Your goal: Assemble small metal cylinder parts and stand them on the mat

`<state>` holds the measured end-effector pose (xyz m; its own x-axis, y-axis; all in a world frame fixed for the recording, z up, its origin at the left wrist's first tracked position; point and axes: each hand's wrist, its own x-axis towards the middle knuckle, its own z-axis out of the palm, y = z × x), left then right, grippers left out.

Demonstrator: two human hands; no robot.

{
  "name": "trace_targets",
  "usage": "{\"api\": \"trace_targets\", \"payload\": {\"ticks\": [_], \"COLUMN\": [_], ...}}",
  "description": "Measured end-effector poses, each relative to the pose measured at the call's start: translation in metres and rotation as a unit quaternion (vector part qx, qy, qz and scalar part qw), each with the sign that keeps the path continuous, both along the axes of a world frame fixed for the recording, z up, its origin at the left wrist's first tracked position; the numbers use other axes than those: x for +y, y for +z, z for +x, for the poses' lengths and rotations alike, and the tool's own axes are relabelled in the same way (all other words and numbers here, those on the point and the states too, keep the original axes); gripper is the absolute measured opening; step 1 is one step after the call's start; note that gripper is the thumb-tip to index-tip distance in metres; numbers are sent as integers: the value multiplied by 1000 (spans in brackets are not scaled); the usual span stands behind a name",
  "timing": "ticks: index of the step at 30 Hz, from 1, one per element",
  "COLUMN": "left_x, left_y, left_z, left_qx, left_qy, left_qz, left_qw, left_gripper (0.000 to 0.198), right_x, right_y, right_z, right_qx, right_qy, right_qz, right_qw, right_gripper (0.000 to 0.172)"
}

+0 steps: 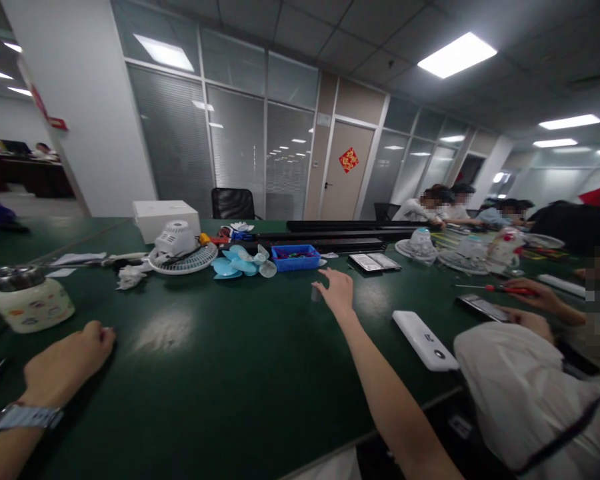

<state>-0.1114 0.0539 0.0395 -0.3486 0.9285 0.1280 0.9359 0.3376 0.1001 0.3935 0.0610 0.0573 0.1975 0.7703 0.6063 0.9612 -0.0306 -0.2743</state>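
Observation:
My right hand (336, 289) reaches far forward over the dark green table (240, 373), fingers curled round a small clear cylinder-like thing (315, 293) that I cannot name. My left hand (70, 363) rests on the table at the near left, fingers curled into a loose fist, with a metal watch on the wrist. Beyond my right hand lie a blue tray (295, 257), light blue fan blades (240, 263) and a white fan motor on its round grille (180, 250).
A cream jar with a metal lid (30, 300) stands at the left. A white box (166, 219) sits behind the fan. A white oblong device (424, 340) lies at right, near a co-worker in white (525, 393). Other people sit at the far right.

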Motion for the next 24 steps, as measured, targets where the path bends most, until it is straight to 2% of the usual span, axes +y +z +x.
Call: {"api": "trace_targets", "payload": {"ticks": [1, 3, 5, 7, 9, 12, 14, 16, 18, 21, 24], "left_x": [1, -1, -6, -13, -20, -29, -32, -34, -35, -39, -41], "left_y": [-3, -7, -9, -8, -5, -2, -4, -8, -13, -19, -24], "left_z": [-2, -2, 1, 8, 16, 35, 54, 81, 114, 161, 185], "left_qx": [13, 35, 56, 101, 158, 148, 92, 6, -109, -272, -337], "left_qy": [-7, -16, -5, 11, 9, -83, -155, -222, -284, -334, -370], "left_qz": [-19, -37, -8, 58, 139, 188, 196, 210, 221, 247, 243], "left_qw": [1000, 999, 998, 993, 978, 967, 964, 952, 927, 868, 831], "left_gripper": [44, 45, 48, 52, 53, 44, 36, 30, 26, 36, 37], "right_x": [-6, -16, -23, -24, -22, -18, -18, -21, -26, -33, -39], "right_y": [3, 7, 6, 2, -2, -3, -1, -3, -9, -24, -36], "right_z": [7, 25, 45, 62, 73, 73, 56, 21, -28, -103, -151], "right_qx": [3, 39, 94, 149, 185, 205, 201, 186, 169, 166, 169], "right_qy": [-15, -34, -18, 11, 25, 48, 95, 153, 208, 268, 279], "right_qz": [-11, -84, -186, -253, -267, -281, -312, -315, -270, -177, -133], "right_qw": [1000, 995, 978, 956, 946, 936, 924, 918, 925, 932, 936], "right_gripper": [49, 65, 68, 61, 51, 40, 39, 41, 44, 42, 31]}}
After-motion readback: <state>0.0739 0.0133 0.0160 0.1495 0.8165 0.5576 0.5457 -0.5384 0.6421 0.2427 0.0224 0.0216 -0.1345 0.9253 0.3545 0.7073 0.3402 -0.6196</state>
